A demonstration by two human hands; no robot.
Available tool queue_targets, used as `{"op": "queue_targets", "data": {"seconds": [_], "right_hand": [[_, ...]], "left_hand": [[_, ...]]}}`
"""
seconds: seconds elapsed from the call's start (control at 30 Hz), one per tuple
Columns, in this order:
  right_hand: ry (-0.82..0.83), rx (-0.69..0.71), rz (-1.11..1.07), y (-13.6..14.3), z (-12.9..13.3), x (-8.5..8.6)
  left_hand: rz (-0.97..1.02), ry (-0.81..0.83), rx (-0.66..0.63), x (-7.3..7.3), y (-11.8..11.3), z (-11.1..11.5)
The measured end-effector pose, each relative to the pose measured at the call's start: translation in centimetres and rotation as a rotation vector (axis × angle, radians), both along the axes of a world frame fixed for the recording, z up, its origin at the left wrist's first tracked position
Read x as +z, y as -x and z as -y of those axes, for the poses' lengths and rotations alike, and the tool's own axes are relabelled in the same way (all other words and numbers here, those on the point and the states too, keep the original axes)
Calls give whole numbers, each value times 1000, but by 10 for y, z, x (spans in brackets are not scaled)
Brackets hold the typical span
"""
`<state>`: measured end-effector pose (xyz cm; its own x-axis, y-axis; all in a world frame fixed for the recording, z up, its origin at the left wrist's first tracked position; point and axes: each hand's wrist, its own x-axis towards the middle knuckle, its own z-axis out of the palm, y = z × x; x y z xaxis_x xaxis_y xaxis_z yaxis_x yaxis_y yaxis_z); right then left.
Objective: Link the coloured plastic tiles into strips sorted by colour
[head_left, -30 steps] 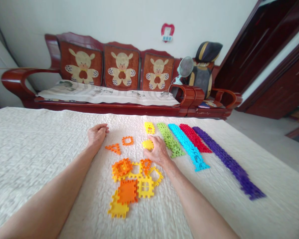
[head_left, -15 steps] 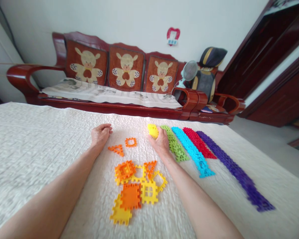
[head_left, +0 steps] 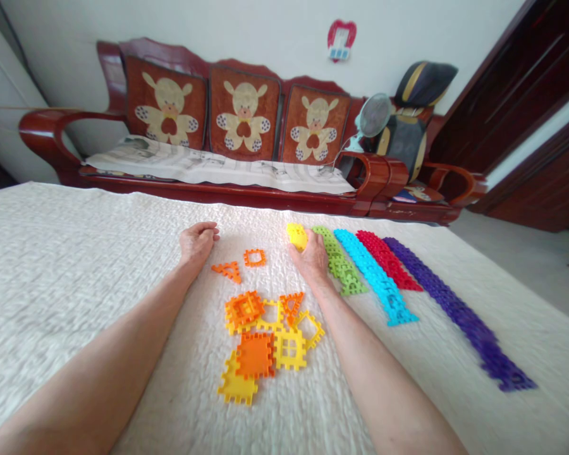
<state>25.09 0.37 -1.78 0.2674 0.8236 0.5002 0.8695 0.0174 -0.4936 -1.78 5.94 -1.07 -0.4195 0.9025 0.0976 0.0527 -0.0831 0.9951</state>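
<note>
Nearest, on the white cover (head_left: 90, 253), lies the pile (head_left: 265, 347) of orange and yellow pieces: at its near edge a yellow square (head_left: 237, 388) sits partly under an orange square (head_left: 256, 355), with a window piece (head_left: 290, 349) at its right side. To the right of the pile, well apart, the purple row (head_left: 458, 309) slants away; between it and the pile, but farther out, are the blue row (head_left: 372, 275), the red row (head_left: 389, 260) and the green row (head_left: 339, 260). Just beyond the pile, an orange triangle (head_left: 238, 275) and an orange frame (head_left: 255, 264) lie near each other.

Beyond the pile to its left, the left hand (head_left: 196, 245) rests with fingers curled in. Beyond the pile to its right, the right hand (head_left: 310, 256) grips a yellow piece (head_left: 298, 237) between thumb and fingers, beside the green row; what lies under that piece is hidden.

Farthest past the pile stand the sofa (head_left: 218, 194) and, off right, a fan (head_left: 374, 114).
</note>
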Motion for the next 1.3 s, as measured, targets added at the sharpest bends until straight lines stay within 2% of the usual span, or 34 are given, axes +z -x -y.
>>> {"op": "queue_targets", "data": {"seconds": [0.17,0.43,0.7,0.83,0.9,1.03,1.17,1.3], "right_hand": [[56,-14,32,2,1,4],[57,-18,98,2,-1,2],[-70,43,122,1,3,3],[-186,183,151,9,11,12],[-194,291,122,16,15,15],[-25,576,-26,26,23,14],[186,753,-154,22,44,23],[319,837,2,21,75,37]], "left_hand": [[-19,-4,2,-1,0,0],[-16,7,7,4,-2,3],[-20,5,5,2,-1,1],[-10,2,1,2,-1,0],[-11,9,3,2,0,0],[0,10,15,2,0,0],[30,-7,15,1,1,0],[38,-28,6,-1,1,-1]]}}
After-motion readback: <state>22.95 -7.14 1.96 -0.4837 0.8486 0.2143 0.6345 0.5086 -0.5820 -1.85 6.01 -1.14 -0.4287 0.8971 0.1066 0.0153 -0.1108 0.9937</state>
